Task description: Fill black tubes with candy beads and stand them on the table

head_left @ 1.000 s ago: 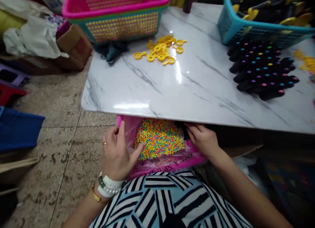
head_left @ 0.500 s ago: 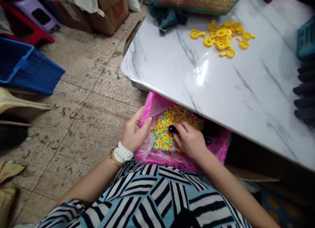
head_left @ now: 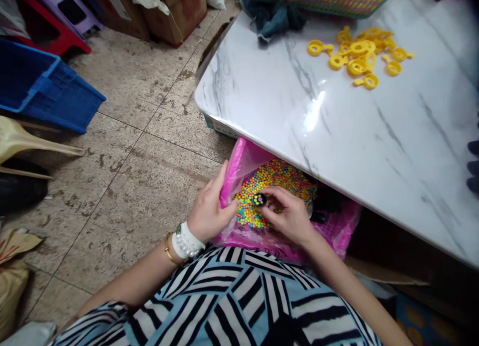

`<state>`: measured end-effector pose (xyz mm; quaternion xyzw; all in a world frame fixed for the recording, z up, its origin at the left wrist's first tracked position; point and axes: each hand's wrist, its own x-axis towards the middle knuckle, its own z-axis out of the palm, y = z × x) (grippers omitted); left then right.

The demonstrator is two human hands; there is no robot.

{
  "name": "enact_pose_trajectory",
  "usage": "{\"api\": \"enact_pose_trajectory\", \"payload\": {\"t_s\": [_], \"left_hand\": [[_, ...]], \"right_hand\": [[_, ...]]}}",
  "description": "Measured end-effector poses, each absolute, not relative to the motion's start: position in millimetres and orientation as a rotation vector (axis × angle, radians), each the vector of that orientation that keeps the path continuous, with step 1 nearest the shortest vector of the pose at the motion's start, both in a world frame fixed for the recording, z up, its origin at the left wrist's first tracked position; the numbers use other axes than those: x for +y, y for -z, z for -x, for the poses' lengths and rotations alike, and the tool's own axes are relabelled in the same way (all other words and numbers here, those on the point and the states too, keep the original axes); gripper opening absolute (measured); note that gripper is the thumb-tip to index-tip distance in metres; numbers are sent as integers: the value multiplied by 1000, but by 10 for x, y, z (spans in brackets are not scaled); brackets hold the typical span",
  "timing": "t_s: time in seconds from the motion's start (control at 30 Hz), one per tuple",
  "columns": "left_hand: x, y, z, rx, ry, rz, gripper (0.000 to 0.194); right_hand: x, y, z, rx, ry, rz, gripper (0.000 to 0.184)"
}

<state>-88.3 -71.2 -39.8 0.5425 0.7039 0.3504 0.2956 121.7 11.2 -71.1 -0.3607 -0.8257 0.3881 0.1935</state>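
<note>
A pink basket point(head_left: 232, 172) lined with clear plastic rests at my lap, partly under the table edge. Small multicoloured beads point(head_left: 249, 217) fill its left part. My left hand point(head_left: 209, 206) is closed on the basket's left rim, thumb inside and fingers outside. Over the beads, my right hand point(head_left: 286, 211) pinches a small round black cup point(head_left: 260, 200) between thumb and fingers. Several coloured beads show in the cup's mouth. Black pieces point(head_left: 325, 201), too dark to make out, lie in the basket's right part, half hidden by the tabletop.
On the white marbled table point(head_left: 254, 96) lie several yellow ring-shaped pieces point(head_left: 359, 52), a dark cloth point(head_left: 271, 17) and a green mesh basket point(head_left: 329, 2). Dark rounded items point(head_left: 473, 166) sit at the right edge. A blue crate point(head_left: 63, 86) and cardboard boxes point(head_left: 179, 12) stand on the floor.
The black cup has tilted in my right hand, so its mouth with beads now faces up towards me. My left hand stays on the rim. The whole view has shifted slightly.
</note>
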Motion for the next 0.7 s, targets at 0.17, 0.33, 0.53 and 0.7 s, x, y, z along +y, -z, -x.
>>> {"api": "enact_pose_trajectory", "payload": {"t_s": [0.17,0.33,0.53,0.7], "left_hand": [[-736,363,911,1895,-859,-1610,70],[-602,322,842,1971,-853,-1477,53],[-552,415,834,1980,-869,-1393,29],[-551,447,842,1986,-894,-1364,22]], "right_hand": [[93,337,-1544,-2284,-945,1022,32],[276,-135,-1839,-2087,-509,1304,32],[968,-79,-2200,-1921,-77,1572,29],[919,-13,-2169,-1863,-107,1391,27]]}}
